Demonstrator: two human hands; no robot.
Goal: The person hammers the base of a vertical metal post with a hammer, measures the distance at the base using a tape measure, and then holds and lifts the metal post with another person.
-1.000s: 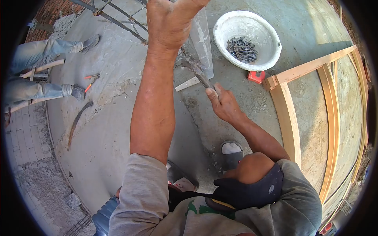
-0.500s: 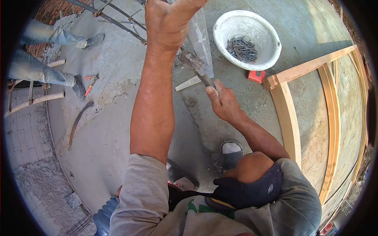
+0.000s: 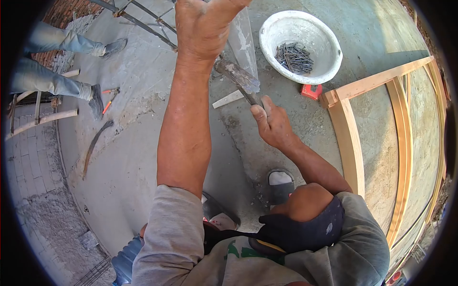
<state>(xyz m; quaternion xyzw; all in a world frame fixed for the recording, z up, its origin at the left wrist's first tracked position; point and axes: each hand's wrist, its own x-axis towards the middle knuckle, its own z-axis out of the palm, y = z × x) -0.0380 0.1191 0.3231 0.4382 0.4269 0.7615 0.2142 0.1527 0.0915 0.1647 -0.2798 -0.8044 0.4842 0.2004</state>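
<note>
My right hand [image 3: 274,123] is closed around the handle of a hammer [image 3: 243,80]. The hammer is worn and crusted with pale material, and its head lies beside my left wrist. At the top edge my left hand [image 3: 204,29] is raised, its thumb stretched to the right. The view cuts off its other fingers, so their grip is hidden. Beside and partly behind that hand stands a grey, plaster-smeared board [image 3: 244,45]. A short pale wood strip [image 3: 228,99] lies on the floor below the hammer.
A white basin [image 3: 329,71] holds several nails [image 3: 295,58]. A red tape measure [image 3: 311,91] sits by a wooden frame [image 3: 350,143]. Orange-handled pincers [image 3: 110,101] and a dark curved bar [image 3: 93,145] lie left. Another person's legs [image 3: 62,81] stand near metal bars [image 3: 138,21].
My right hand and the hammer have shifted very slightly right and down. My left hand stays almost in place.
</note>
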